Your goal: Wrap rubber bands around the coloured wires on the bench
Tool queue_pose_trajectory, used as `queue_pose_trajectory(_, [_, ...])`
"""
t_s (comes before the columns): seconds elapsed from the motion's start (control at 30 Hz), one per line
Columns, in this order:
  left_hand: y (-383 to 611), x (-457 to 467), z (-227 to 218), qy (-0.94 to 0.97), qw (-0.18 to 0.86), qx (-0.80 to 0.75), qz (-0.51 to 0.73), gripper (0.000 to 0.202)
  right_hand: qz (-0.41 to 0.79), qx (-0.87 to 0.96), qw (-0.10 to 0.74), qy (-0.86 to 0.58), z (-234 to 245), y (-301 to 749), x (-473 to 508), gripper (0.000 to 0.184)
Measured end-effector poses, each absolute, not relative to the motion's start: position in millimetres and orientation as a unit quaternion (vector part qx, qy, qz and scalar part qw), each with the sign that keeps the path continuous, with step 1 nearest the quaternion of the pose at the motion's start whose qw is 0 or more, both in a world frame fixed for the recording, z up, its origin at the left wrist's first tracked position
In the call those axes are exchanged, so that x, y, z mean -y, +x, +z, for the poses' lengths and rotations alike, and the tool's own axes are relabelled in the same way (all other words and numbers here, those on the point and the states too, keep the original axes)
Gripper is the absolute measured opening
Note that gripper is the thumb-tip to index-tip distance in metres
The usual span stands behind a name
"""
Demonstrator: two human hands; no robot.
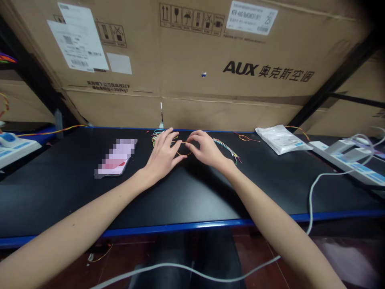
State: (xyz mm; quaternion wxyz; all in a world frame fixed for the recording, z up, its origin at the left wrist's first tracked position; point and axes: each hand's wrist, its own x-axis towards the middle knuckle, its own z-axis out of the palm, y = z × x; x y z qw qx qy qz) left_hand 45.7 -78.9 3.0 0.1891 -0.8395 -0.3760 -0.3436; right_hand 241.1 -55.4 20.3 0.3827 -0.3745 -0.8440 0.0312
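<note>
orange wire loop (183,154) lies on the black surface (69,188), between two half-curled hands. the right hand (205,149) pinches its top edge; whether the left hand (163,155) grips it, i cannot tell. loose coloured wires (159,137) sit just beyond the left hand.

soft, even, rather dim light; a faint shadow lies beneath the left hand (164,154) and right hand (207,149) on the black tabletop (192,192); corners darken, edges bow, glare is slight.

The left forearm (81,216) and right forearm (270,216) angle inward and forward. The left hand (164,154) and right hand (206,149) face palm-down, curved, their fingertips (187,140) close together but apart.
</note>
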Motion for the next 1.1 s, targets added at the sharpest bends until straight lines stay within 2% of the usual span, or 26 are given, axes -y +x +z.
queue_pose_trajectory(0.13, [46.5, 79.0, 1.5, -0.841, 0.194, 0.372, -0.342, 0.035, -0.049, 0.838, 0.408, -0.359, 17.6, 237.2, 58.4, 0.006])
queue_pose_trajectory(0.33, [49.5, 81.9, 2.2, -0.844, 0.193, 0.370, -0.337, 0.034, -0.063, 0.839, 0.409, -0.353, 14.3, 233.5, 56.3, 0.017])
queue_pose_trajectory(0.63, [49.8, 82.0, 3.8, -0.845, 0.191, 0.371, -0.334, 0.034, 0.080, 0.860, 0.359, -0.352, 22.4, 241.0, 51.5, 0.023])
queue_pose_trajectory(0.8, [48.9, 81.7, 3.9, -0.841, 0.190, 0.375, -0.340, 0.037, -0.042, 0.843, 0.395, -0.363, 17.2, 240.9, 53.1, 0.010])
queue_pose_trajectory(0.9, [49.7, 82.7, 4.2, -0.842, 0.176, 0.374, -0.346, 0.037, -0.064, 0.848, 0.397, -0.346, 13.7, 239.2, 53.4, 0.015])
queue_pose_trajectory(1.0, [50.0, 83.0, 4.3, -0.845, 0.173, 0.372, -0.343, 0.036, -0.035, 0.865, 0.380, -0.326, 15.0, 239.6, 53.0, 0.020])
queue_pose_trajectory(1.1, [48.9, 82.1, 4.3, -0.851, 0.175, 0.369, -0.330, 0.034, 0.064, 0.882, 0.346, -0.313, 19.7, 242.1, 52.0, 0.027])
